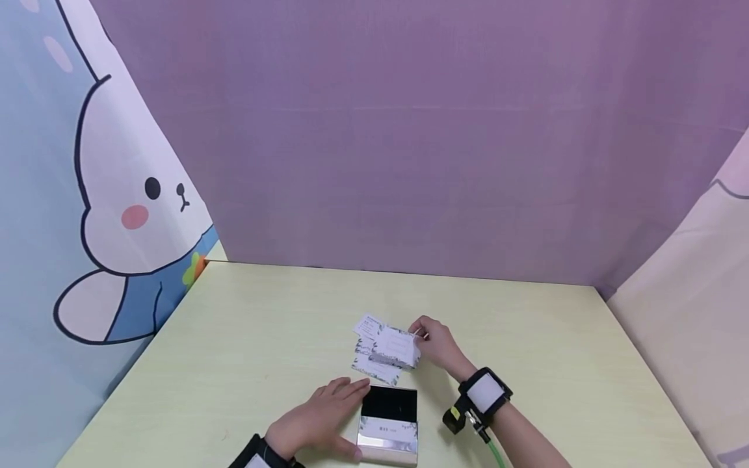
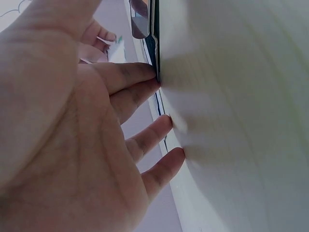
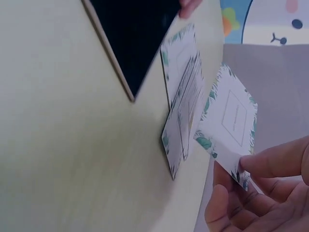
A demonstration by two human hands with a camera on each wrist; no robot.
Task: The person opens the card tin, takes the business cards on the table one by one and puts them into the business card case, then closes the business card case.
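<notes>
**Card lifted, box steadied**

My right hand [image 1: 435, 344] pinches one card [image 3: 231, 123] by its corner above the loose cards [image 1: 377, 354] mid-table. It looks thin, light and bendy; edges seem safest. My left hand [image 1: 318, 422] lies flat, fingers straight, against the box [image 1: 389, 416] near the front edge.

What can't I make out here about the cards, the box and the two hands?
- Print on the white leaf-edged cards: too small in the head view, blurred in the right wrist view.
- How many cards lie in the pile: they overlap.
- Inside of the open black-lined card box: dark, nothing discernible; the left hand covers its left side.
- Left wrist view: palm fills the frame, box blurred.
- Right hand: it pinches one raised card; most fingers are cut off by the right wrist view's edge.
</notes>
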